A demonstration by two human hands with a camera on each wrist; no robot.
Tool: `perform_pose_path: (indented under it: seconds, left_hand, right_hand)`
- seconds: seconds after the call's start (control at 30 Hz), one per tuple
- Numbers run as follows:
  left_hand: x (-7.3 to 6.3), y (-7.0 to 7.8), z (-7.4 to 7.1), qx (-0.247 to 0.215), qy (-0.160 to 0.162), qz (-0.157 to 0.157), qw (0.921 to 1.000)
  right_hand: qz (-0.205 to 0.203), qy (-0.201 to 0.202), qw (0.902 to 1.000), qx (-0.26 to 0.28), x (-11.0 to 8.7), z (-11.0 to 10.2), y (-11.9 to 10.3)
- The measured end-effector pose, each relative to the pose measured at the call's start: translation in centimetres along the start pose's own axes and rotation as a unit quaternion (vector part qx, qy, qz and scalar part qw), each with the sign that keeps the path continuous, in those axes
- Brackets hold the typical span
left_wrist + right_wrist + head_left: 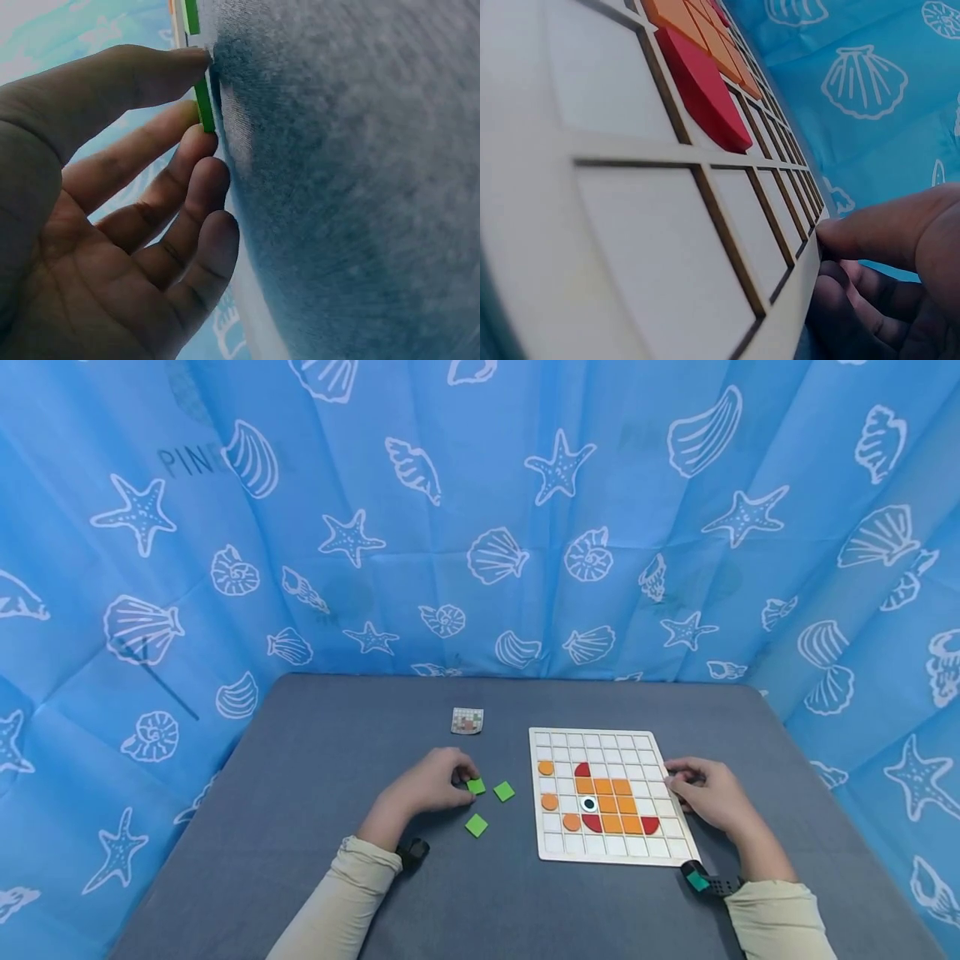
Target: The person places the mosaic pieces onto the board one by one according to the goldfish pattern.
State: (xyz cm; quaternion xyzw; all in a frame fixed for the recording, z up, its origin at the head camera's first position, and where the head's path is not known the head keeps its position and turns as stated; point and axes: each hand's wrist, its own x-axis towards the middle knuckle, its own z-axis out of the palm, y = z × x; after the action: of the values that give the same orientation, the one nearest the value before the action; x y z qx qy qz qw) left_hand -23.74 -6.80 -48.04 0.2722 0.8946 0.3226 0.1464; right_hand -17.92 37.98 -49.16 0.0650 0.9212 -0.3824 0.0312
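My left hand [435,779] pinches a small green square tile [476,787] at the table surface, thumb on one edge and fingertips on the other. In the left wrist view this tile [204,109] stands out between thumb and fingers. Two more green tiles, one to the right [504,791] and one nearer me [476,825], lie loose. With thumb and curled fingers, my right hand [708,793] holds the right edge of a white grid board [553,843]. On the board, orange squares [609,804], red rounded pieces [650,825], orange discs [550,802] and an eye piece [588,804] form a fish shape.
A small picture card [467,721] with a grid pattern lies behind the green tiles. Grey cloth covers the table [337,718]. A blue curtain [450,552] printed with shells and starfish hangs along the back and sides.
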Motion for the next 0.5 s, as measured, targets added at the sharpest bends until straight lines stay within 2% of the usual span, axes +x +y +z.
perform_pose_path:
  seconds: [0.13,0.3,0.5]
  left_hand:
    - [0.4,0.4,0.1,0.0,0.017,0.018,0.9997]
    - [1.4,1.8,0.3,-0.002,0.047,0.054,0.9974]
    - [3.4,4.1,0.8,-0.016,0.045,0.078,0.9958]
  right_hand:
    - [0.0,0.002,1.0,-0.003,0.0,0.0,-0.1]
    - [-0.002,0.004,1.0,-0.007,-0.1,0.0,-0.1]
    - [-0.005,0.006,0.9999,-0.01,-0.1,0.1,-0.1]
